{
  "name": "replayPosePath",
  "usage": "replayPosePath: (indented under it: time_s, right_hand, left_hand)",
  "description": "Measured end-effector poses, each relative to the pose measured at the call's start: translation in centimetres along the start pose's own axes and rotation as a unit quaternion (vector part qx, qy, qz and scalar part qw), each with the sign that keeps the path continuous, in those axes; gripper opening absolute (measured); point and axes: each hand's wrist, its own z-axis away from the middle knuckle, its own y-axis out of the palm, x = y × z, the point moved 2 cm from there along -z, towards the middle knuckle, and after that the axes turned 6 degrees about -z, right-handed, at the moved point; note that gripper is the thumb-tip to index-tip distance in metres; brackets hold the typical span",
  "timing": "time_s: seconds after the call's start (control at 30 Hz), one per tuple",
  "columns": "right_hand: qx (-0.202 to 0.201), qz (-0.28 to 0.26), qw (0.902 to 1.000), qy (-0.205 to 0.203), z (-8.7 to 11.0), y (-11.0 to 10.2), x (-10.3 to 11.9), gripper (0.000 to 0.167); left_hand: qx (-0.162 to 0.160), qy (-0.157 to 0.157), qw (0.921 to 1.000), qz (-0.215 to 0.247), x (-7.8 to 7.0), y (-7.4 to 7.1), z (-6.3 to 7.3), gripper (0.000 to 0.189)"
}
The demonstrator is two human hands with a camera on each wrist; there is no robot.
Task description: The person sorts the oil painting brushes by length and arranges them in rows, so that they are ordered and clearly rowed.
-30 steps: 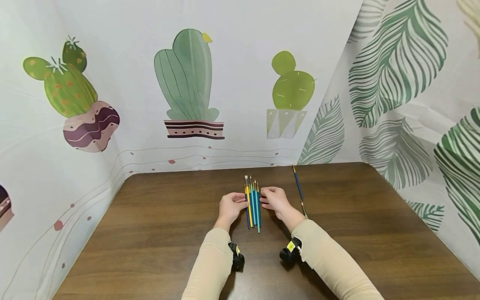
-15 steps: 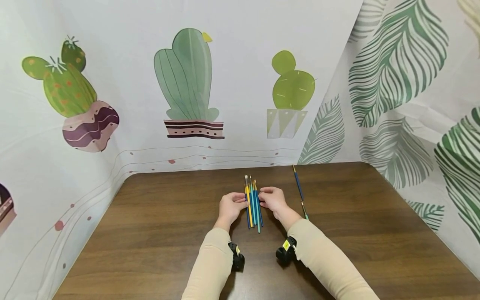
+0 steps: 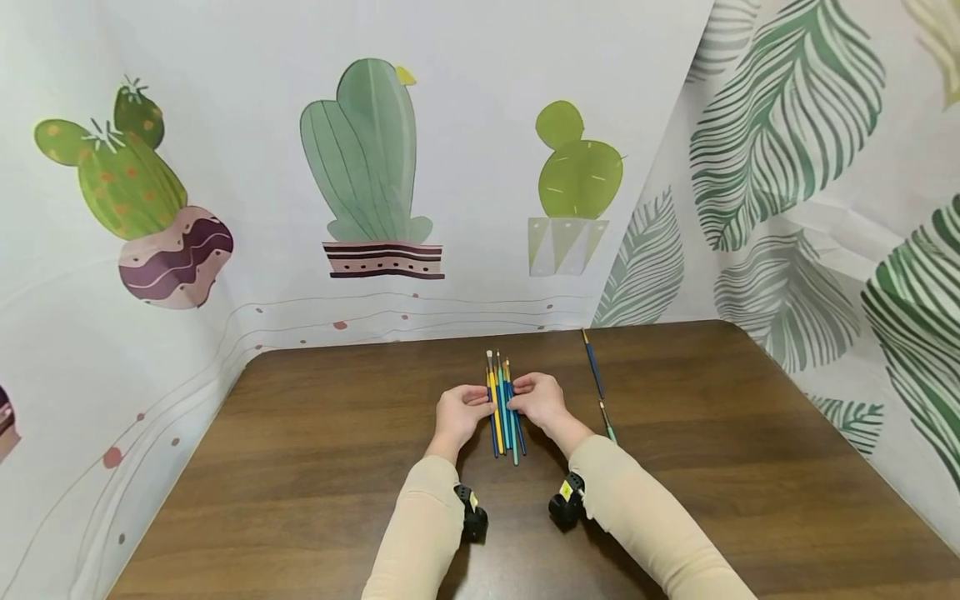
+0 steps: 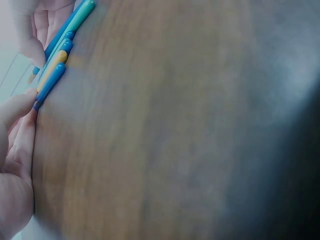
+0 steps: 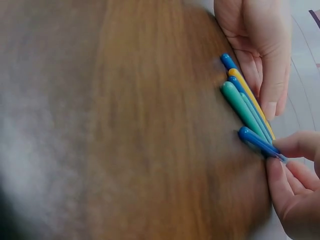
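Note:
A bundle of slim paintbrushes point(image 3: 501, 421) with blue, teal and yellow handles lies on the table, bristles pointing away from me. My left hand point(image 3: 456, 417) holds the bundle's left side, its thumb against the yellow brush point(image 4: 59, 57) and its fingers low along the edge. On the other side, my right hand point(image 3: 543, 402) pinches a blue paintbrush point(image 5: 254, 139) between thumb and fingers. That brush's handle end angles out from the rest. A teal handle point(image 5: 240, 102) sticks out nearest to me. The fingers cover the middle of the outer brushes.
Right of the bundle, a dark blue paintbrush point(image 3: 592, 364) lies near the far table edge. Below it is a green-handled paintbrush point(image 3: 607, 421), partly behind my right sleeve point(image 3: 622, 492). A cloth printed with cacti point(image 3: 367, 167) hangs behind the brown wooden table point(image 3: 315, 467).
My right hand has moved left onto the bundle, and its thumb has come to the brushes. The rightmost blue brush's handle end has swung slightly right. My left hand stays at the bundle.

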Motion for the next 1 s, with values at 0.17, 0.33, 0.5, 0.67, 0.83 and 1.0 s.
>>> replayPosePath:
  time_s: [0.17, 0.33, 0.5, 0.67, 0.83, 1.0]
  right_hand:
    - [0.001, -0.014, 0.9999, 0.003, 0.1, -0.1, -0.1, 0.031]
    - [0.004, -0.043, 0.999, 0.015, 0.0, -0.3, -0.1, 0.032]
    - [0.005, -0.056, 0.9983, 0.019, -0.1, -0.7, -0.3, 0.03]
    - [0.007, -0.064, 0.9978, 0.013, 0.1, -1.1, -0.3, 0.029]
    - [0.0, -0.065, 0.9978, 0.012, 0.3, -1.8, 0.1, 0.029]
    - [-0.005, -0.063, 0.9979, 0.014, 0.3, -2.5, 0.3, 0.028]
  left_hand:
    - [0.0, -0.004, 1.0, 0.002, 0.0, 0.1, 0.1, 0.029]
    - [-0.005, 0.0, 1.0, 0.002, 0.0, 0.2, 0.0, 0.03]
    - [-0.005, -0.003, 1.0, -0.005, 0.0, 0.2, 0.0, 0.03]
    - [-0.005, -0.004, 1.0, -0.003, 0.2, 0.1, 0.0, 0.03]
    - [-0.007, -0.003, 1.0, -0.003, 0.2, 0.2, -0.1, 0.029]
    - [-0.007, 0.004, 1.0, -0.002, 0.2, 0.1, -0.2, 0.03]
